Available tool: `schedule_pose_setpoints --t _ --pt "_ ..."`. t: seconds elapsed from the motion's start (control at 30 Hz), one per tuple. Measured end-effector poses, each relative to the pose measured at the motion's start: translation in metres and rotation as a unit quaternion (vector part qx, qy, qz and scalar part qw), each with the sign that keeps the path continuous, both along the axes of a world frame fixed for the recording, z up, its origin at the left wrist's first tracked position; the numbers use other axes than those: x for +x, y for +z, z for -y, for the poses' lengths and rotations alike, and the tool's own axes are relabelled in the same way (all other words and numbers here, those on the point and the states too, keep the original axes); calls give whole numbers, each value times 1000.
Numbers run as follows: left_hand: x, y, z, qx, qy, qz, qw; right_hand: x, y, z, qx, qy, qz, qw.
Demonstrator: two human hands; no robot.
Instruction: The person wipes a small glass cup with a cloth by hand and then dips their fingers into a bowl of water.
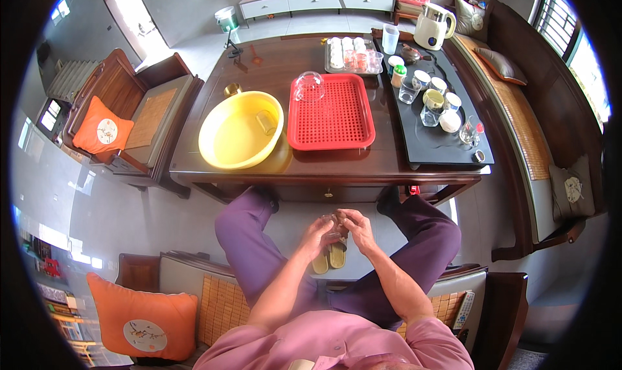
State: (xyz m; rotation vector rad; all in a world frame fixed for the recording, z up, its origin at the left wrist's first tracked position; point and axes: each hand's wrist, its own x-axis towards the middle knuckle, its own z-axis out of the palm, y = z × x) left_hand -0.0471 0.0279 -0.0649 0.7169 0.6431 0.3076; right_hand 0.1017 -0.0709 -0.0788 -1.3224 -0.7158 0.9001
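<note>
A seated person in purple trousers faces a dark wooden coffee table [272, 59], the largest thing in view, which fills the frame toward twelve o'clock. On it, at eleven o'clock from the hands, sits a yellow plastic basin [227, 140] with a small cup lying inside; just beside the basin, at twelve o'clock, lies a red perforated tray [337, 121] bearing one upturned clear glass bowl [309, 85] at its far left corner. A black tea tray [440, 143] crowded with small cups and glasses runs off toward one o'clock, with a white electric kettle [433, 25] beyond it. Below the table edge, between the knees, the left hand [319, 234] and right hand [355, 227] are drawn together, fingers cupped round a small clear glass [335, 222] held over the slippers; how firmly each grips cannot be told. Judged from this, the glass is best turned slowly with both palms supporting it, close to the lap, since clear, thin glassware slips easily.
</note>
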Motion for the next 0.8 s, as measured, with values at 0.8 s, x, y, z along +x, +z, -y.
schedule_pose_setpoints --t 0.8 --pt "-2 -9 -12 -22 38 106 993 16 8 5 -114 40 -114 986"
